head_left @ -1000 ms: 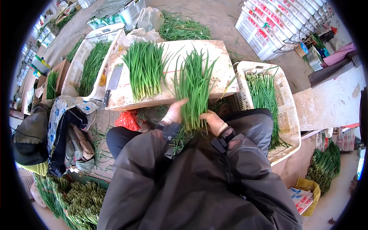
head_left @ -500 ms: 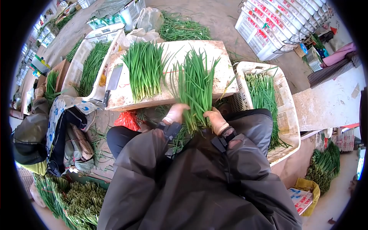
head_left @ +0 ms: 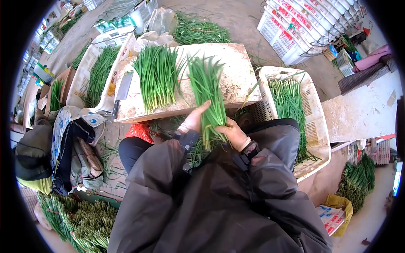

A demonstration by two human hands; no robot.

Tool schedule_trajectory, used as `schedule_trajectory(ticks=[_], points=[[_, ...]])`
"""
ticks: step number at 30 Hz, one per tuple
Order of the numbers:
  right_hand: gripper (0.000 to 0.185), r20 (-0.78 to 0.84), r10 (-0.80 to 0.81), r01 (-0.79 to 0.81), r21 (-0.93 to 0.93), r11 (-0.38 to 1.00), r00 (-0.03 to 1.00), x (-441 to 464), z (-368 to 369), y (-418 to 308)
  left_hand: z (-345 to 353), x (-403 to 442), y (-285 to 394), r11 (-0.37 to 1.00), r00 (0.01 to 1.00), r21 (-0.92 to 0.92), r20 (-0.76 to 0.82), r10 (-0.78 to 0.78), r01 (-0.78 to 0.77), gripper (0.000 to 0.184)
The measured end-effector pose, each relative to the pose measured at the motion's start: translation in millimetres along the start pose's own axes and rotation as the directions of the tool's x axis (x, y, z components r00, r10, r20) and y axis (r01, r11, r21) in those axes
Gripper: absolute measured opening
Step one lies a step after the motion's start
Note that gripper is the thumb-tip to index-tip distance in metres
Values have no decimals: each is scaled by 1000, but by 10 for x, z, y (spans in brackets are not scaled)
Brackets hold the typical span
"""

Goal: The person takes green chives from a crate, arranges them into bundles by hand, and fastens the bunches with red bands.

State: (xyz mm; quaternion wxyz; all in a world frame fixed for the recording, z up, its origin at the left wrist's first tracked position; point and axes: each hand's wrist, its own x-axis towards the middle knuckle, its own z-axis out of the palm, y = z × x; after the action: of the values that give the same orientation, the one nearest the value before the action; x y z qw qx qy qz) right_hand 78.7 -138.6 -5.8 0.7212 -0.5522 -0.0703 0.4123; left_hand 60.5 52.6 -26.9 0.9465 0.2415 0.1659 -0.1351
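Observation:
A bunch of green Chinese chives stands between my hands, stems down toward my lap and leaf tips over the board. My left hand wraps its left side, thumb across the leaves. My right hand grips the lower stems from the right. Both hands appear gloved, with the wrists in dark cuffs. On the pale, soil-stained board in front lies another flat bunch of chives. To its left rests a cleaver with a dark handle.
White crates of chives stand left and right of the board. Loose chives lie on the floor behind it. Stacked white crates stand back right. A red plastic bundle is by my left knee. Bundled chives sit lower left.
The spread chives in my hands have been drawn into a narrower bunch, shifted slightly left and tilted. My left hand has moved up along it, and my right hand has closed in on the stems.

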Motion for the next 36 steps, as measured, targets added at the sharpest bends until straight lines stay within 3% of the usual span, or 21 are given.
schedule_trajectory(ticks=[3,5,6,7,9,10,12,14,15,18,20,22,25,28,29,30,32,33,36], points=[[42,36,131,-134,100,986,991,-80,94,-200,67,-77,113,998,991,-25,114,64,-61,49],[41,29,148,-148,4,989,989,-39,26,-157,143,-126,146,998,984,-16,167,62,-60,46],[41,26,154,-152,-45,987,988,-14,-15,-129,121,-103,120,997,991,22,114,75,-78,44],[44,17,90,-81,-281,956,996,21,-48,-108,72,-66,93,994,994,58,59,92,-95,42],[50,-22,31,-38,-499,866,999,47,-96,-91,-103,40,39,991,995,89,8,96,-96,37],[53,-39,0,-24,-597,802,999,24,1,-196,-45,-3,70,991,995,85,-6,101,-100,37],[56,-103,-301,100,-802,589,948,-123,108,-311,38,-85,105,991,993,79,-32,112,-110,36],[58,-69,-581,173,-921,350,811,-172,161,-309,-63,-35,88,993,995,67,-1,102,-102,36],[53,-26,-642,236,-918,319,766,-204,223,-356,-89,-15,82,992,995,67,9,104,-105,36],[50,303,-657,338,-938,-78,690,-239,356,-461,-131,-8,57,993,993,80,-63,95,-90,34],[45,402,-597,362,-912,-192,694,-209,390,-351,-93,-29,38,990,991,115,-102,91,-79,33],[31,479,-604,372,-877,-303,637,-177,407,-263,-12,-61,43,983,991,170,-102,89,-70,32],[16,496,-626,476,-852,-218,601,-238,377,-335,12,-96,79,995,998,80,1,56,-56,31],[11,500,-492,656,-724,214,713,-389,325,-478,65,-122,124,995,994,53,-57,90,-87,31],[11,546,-309,628,-677,384,779,-458,313,-559,70,-125,162,994,991,58,-87,101,-96,31],[11,606,-98,577,-677,456,789,-532,265,-617,43,-113,194,993,987,63,-117,111,-104,30],[11,640,122,455,-654,604,759,-614,225,-530,-37,-64,230,989,978,71,-154,140,-130,37],[15,551,325,295,-756,584,769,-664,251,-547,-48,-51,263,982,974,69,-131,183,-175,36],[29,267,173,220,-943,251,948,-666,180,-314,8,-115,301,970,967,14,-85,242,-242,33]])
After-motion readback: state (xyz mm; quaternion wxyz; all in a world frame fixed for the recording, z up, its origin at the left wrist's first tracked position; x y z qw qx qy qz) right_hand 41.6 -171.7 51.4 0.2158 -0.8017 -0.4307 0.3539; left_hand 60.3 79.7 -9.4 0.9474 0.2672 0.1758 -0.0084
